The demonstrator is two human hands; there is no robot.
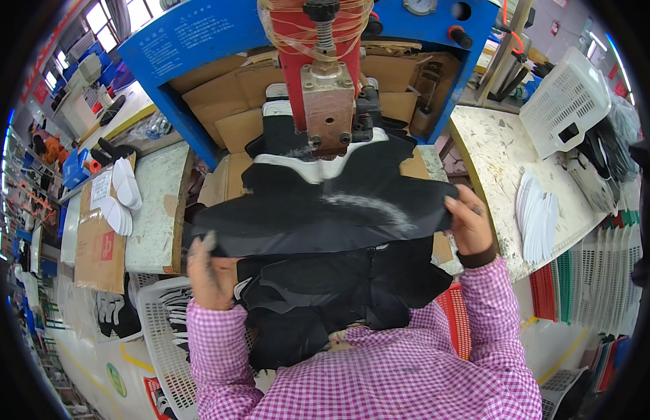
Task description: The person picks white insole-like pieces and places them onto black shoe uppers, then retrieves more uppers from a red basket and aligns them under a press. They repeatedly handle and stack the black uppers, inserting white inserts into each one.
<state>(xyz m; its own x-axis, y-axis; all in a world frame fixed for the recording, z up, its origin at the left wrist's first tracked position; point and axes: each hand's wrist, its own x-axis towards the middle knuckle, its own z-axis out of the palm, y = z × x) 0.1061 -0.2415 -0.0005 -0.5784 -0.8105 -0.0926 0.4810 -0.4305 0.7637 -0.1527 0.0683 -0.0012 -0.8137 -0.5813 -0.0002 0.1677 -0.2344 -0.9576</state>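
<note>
A wide black fabric panel (297,220) is stretched level between my two hands, with a whitish scuffed streak on its right half. My left hand (211,276) pinches its left end, thumb on top. At the right end, my right hand (472,220) grips the edge between thumb and fingers. Just beyond the panel lie more black pieces with white edging (290,166), under the metal head (328,105) of a red press column. Closer to my body, a heap of black cut pieces (318,287) lies partly beneath the held panel.
The press has a blue frame (157,63) lined with cardboard. White insole-shaped pieces lie on the left table (157,224) and right table (493,182). A white basket (566,105) leans at the far right; another crate (157,322) with pieces stands low left. Stacked crates (598,273) stand right.
</note>
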